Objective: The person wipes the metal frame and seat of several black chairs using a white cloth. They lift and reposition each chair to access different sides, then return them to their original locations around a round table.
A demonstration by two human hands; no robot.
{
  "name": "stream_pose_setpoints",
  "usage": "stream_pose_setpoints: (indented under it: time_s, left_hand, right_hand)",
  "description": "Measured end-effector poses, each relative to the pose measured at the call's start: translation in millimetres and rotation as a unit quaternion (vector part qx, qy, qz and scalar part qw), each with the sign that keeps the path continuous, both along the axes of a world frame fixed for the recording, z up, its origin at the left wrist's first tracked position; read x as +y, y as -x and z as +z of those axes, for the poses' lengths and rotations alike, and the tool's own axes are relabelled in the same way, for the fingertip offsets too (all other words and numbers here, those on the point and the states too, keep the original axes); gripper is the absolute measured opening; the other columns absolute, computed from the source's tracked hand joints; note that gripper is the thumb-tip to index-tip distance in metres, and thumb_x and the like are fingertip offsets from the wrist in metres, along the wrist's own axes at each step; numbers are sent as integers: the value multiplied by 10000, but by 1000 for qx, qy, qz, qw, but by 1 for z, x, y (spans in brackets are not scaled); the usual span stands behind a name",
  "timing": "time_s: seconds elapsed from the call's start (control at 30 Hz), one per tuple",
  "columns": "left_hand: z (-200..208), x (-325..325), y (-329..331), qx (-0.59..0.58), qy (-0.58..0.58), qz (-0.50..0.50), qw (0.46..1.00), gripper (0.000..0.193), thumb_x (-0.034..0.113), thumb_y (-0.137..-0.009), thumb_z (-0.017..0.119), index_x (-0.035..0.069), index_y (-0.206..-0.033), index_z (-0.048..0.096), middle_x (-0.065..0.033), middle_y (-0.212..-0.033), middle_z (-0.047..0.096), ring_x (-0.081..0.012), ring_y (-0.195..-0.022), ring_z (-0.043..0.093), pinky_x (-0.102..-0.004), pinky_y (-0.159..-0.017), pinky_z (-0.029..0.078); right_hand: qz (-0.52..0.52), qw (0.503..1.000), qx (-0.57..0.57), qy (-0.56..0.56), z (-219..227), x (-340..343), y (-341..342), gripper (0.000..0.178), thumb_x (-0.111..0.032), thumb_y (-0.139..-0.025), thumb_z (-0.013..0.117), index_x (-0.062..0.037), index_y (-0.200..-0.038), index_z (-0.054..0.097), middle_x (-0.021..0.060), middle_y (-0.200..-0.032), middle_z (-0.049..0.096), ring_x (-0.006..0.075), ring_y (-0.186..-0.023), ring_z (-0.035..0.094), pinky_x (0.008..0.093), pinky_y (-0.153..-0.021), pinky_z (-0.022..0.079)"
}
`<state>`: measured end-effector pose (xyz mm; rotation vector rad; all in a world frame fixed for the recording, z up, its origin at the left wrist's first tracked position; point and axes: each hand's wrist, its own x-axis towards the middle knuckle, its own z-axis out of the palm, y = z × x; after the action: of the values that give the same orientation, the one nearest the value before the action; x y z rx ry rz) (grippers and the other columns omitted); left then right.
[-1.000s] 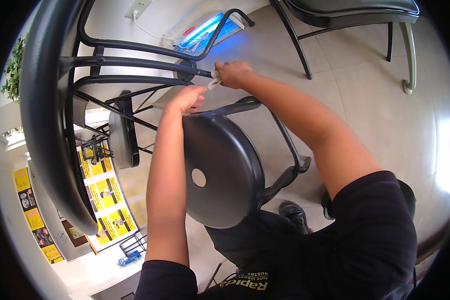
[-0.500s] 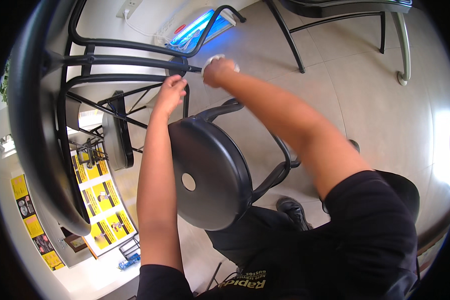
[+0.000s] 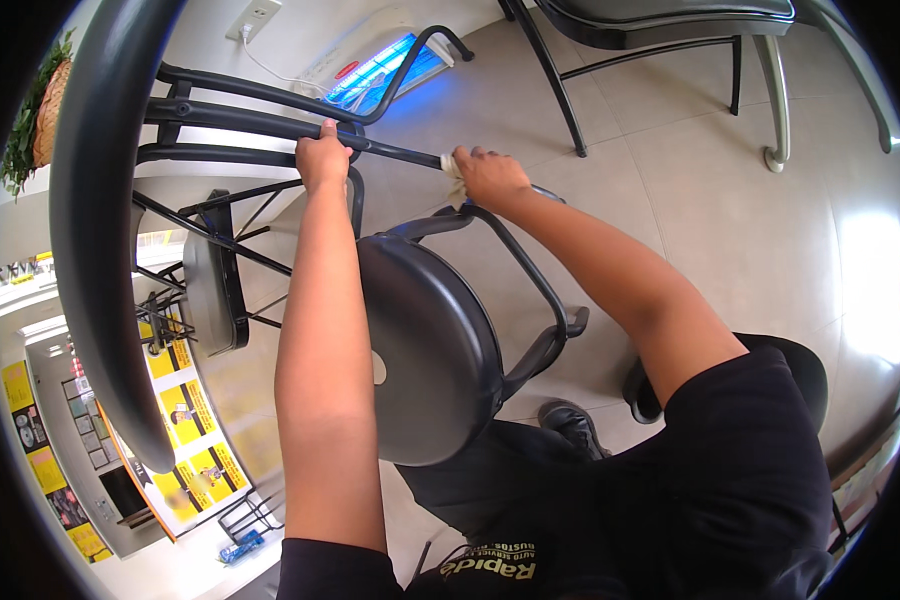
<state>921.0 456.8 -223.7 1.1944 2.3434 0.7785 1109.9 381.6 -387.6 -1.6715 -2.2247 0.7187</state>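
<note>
Clenched around a pale cloth (image 3: pixel 456 182), your right hand (image 3: pixel 492 180) presses it against the black tube (image 3: pixel 400 152), out past the middle of its bare stretch. Your left hand (image 3: pixel 323 162) looks clasped about the same tube nearer the tipped-over chair (image 3: pixel 95 220), thumb laid over the top; its fingertips are mostly hidden. The tube runs from that chair's frame out to your right, above the round seat (image 3: pixel 430 350) in front of you.

For an even wipe, I'd wrap the cloth fully around the tube, so the underside gets as much pressure as the top, and tuck in the loose tail that hangs below your fist. Let the left hand brace the frame firmly, since a sideways pull could swing it.

The tube is slim, straight and dark, with a soft sheen; a round, smooth metal should let the cloth slide easily. The cloth looks thin and crumpled. The round seat is smooth and satiny, with a pale oval opening partly behind your left forearm.
</note>
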Motion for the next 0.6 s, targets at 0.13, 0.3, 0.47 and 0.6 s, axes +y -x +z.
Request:
stream_pose_setpoints:
  time_s: [0.13,0.3,0.47,0.6]
  left_hand:
    - [-5,4,7,-8,-17,-3,1000,501,397,-1033,632,-57,-1240,585,-152,-1067,710,-209,-830,746,-317,-628,514]
    - [0,2,-3,-32,-65,-6,997,550,350,-1009,665,-157,-1206,589,-221,-1022,720,-245,-753,732,-359,-662,541]
    - [6,-7,-11,-48,-38,13,998,535,348,-1023,641,-138,-1235,569,-189,-1002,710,-224,-746,714,-353,-610,501]
    - [6,-4,-14,-48,-54,11,997,522,325,-1022,640,-146,-1237,571,-205,-1050,713,-236,-761,723,-356,-651,533]
  right_hand:
    - [-29,996,12,-81,-34,-41,-48,295,-180,-947,637,-82,-1195,512,106,-1162,645,327,-1130,651,458,-933,542]
    - [-36,995,50,-78,-60,-57,-78,331,-188,-923,672,-73,-1183,501,112,-1182,591,328,-1125,586,450,-952,494]
    - [-35,984,135,-109,-74,-79,-106,392,-216,-911,677,-51,-1227,514,137,-1176,550,347,-1107,532,463,-955,470]
    - [-61,961,254,-86,-52,-67,-117,518,-294,-895,680,-23,-1303,512,163,-1228,544,390,-1155,516,488,-989,465]
